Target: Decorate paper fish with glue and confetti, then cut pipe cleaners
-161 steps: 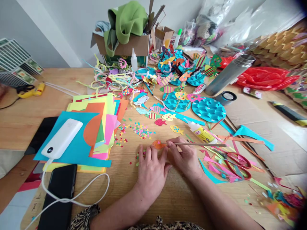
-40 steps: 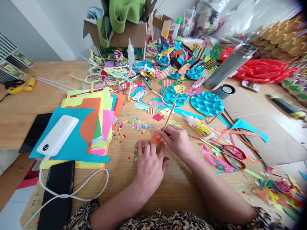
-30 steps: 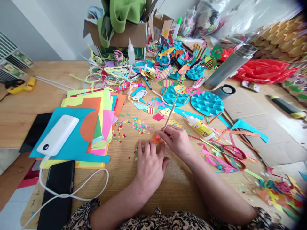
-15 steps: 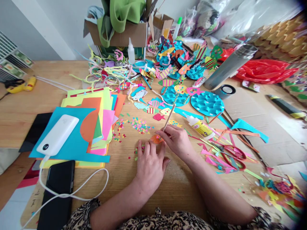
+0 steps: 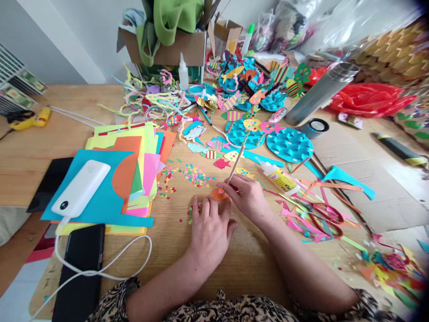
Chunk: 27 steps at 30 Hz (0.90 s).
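An orange paper fish [image 5: 218, 194] lies on the wooden table in front of me, partly covered by my fingers. My left hand [image 5: 210, 228] rests flat with its fingers stretched out, the fingertips at the fish's lower edge. Pinched in my right hand [image 5: 250, 199] is a thin pale stick [image 5: 236, 163], its upper end leaning away from me and its lower tip hidden by my fingers near the fish. Small paper dots [image 5: 190, 215] lie beside my left fingertips. Beyond the hands are a heap of confetti pieces [image 5: 197, 175] and several decorated paper fish, among them a red one [image 5: 221, 164].
Coloured paper sheets [image 5: 95, 188] with a white power bank [image 5: 82, 188] on top lie left, a black phone [image 5: 82, 268] below. At right are a glue bottle [image 5: 279, 178], red-handled scissors [image 5: 326, 219], paper scraps and a steel flask [image 5: 321, 94]. Blue discs [image 5: 290, 145] lie behind.
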Tool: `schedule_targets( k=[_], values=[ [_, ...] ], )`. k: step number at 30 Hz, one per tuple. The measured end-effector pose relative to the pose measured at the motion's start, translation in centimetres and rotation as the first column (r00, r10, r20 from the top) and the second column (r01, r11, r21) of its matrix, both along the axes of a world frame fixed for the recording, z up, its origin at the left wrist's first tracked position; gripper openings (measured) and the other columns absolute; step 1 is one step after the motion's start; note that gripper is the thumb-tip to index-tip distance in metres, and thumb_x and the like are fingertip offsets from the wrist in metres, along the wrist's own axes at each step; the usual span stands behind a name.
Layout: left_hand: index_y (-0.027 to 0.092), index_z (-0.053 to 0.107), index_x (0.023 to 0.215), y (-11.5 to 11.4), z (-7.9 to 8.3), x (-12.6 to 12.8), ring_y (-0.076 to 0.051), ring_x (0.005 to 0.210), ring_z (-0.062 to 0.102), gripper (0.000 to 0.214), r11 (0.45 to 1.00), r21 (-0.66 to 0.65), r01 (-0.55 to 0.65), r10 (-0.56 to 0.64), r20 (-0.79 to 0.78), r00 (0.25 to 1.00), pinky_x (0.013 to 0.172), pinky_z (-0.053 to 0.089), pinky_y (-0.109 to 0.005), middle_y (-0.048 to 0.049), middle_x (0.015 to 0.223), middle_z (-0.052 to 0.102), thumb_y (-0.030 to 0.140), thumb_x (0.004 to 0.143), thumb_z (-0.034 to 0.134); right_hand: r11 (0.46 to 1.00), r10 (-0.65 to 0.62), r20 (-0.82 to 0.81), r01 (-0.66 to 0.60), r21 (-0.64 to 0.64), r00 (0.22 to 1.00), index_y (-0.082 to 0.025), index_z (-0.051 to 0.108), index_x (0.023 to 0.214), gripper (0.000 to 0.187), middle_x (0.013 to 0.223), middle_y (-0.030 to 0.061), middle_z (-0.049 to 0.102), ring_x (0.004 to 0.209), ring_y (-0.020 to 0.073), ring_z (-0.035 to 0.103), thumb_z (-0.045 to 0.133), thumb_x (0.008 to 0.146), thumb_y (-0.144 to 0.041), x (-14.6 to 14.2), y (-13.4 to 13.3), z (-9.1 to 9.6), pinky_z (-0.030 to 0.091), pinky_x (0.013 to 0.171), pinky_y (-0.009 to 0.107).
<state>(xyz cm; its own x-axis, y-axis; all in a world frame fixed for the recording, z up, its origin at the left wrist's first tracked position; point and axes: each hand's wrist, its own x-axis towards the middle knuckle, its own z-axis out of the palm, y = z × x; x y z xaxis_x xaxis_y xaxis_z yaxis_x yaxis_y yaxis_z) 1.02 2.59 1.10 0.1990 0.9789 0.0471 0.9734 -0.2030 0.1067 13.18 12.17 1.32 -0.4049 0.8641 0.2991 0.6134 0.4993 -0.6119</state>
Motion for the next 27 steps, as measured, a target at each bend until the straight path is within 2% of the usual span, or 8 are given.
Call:
schedule_targets(
  k=[27],
  values=[
    [0.024, 0.049, 0.138, -0.02, 0.05, -0.01, -0.031, 0.110, 0.047, 0.056, 1.000, 0.004, 0.002, -0.002, 0.007, 1.000, 0.107, 0.032, -0.058, -0.0122, 0.112, 0.053, 0.049, 0.088, 0.056, 1.000, 0.003, -0.011, -0.003, -0.008, 1.000, -0.019, 0.049, 0.060, 0.039, 0.060, 0.0004, 0.055, 0.054, 0.0111, 0.048, 0.054, 0.094, -0.036, 0.00, 0.02, -0.20, 0.036, 0.054, 0.025]
  ],
)
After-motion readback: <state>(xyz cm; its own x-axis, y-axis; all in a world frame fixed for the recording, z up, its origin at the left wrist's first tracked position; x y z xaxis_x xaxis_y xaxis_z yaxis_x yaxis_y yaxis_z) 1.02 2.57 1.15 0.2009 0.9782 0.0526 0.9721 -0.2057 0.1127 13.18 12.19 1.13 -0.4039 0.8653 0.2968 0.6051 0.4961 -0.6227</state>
